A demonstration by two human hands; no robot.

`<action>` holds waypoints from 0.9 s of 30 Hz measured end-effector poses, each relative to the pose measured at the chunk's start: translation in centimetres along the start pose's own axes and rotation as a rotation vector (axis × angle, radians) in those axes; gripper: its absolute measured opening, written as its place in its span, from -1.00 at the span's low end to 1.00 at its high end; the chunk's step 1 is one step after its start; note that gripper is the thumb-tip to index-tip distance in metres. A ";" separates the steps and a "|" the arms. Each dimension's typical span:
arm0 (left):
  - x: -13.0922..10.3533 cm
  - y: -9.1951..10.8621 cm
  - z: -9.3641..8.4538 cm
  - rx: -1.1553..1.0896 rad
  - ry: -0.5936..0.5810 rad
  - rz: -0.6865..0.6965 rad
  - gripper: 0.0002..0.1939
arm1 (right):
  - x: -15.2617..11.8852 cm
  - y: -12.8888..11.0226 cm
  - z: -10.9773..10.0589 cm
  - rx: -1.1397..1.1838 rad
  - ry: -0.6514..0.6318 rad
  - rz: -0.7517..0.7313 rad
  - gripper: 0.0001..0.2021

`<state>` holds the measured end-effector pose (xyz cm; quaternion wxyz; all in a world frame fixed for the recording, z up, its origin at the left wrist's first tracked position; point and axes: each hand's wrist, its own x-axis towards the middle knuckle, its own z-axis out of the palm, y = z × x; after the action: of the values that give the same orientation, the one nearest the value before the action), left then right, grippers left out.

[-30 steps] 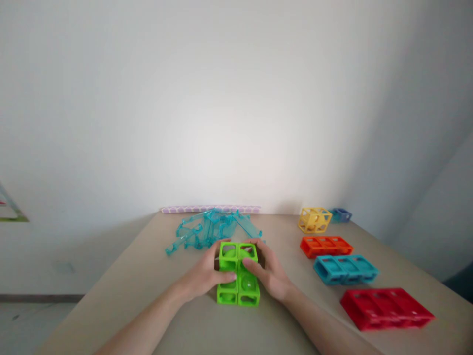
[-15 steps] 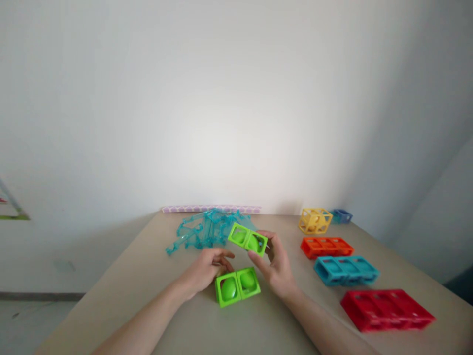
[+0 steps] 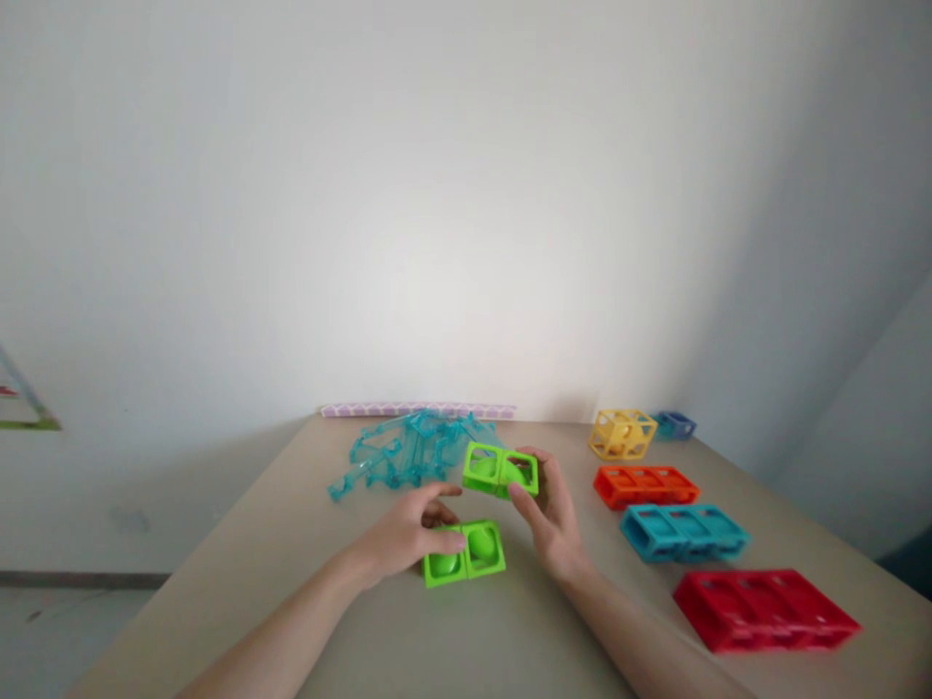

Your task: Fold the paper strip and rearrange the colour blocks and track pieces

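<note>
Two bright green pieces, each a pair of joined open-faced cubes with a ball shape inside each cube, are at my hands. The nearer green double cube point(image 3: 483, 549) sits low in front of me. My left hand point(image 3: 408, 534) grips its left end, thumb over the top and the other fingers partly hidden behind. My right hand point(image 3: 549, 515) holds the farther green double cube point(image 3: 483, 468) by its right end, thumb on the near side, raised above the table. The two pieces are apart.
Translucent teal connector pieces point(image 3: 415, 451) lie piled at the back, before a purple patterned strip point(image 3: 418, 411) along the wall. Down the right side of the table point(image 3: 277, 544) stand yellow point(image 3: 623, 434), blue point(image 3: 676, 425), orange point(image 3: 647, 487), teal point(image 3: 684, 532) and red point(image 3: 764, 610) cube blocks.
My left thumb has come down over the nearer green double cube, which has shifted slightly away and left. My right hand has moved its piece a little right and turned it more level.
</note>
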<state>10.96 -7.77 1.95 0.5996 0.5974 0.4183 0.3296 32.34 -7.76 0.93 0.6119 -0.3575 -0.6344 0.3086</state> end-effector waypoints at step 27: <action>0.2 1.3 0.7 -0.585 0.117 0.263 -0.70 | -0.7 -0.1 1.1 0.070 -0.373 0.049 -0.18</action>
<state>11.82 -7.76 3.22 0.6731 0.4286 0.2587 0.5444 31.19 -8.35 0.60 0.4880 -0.2880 -0.7169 0.4062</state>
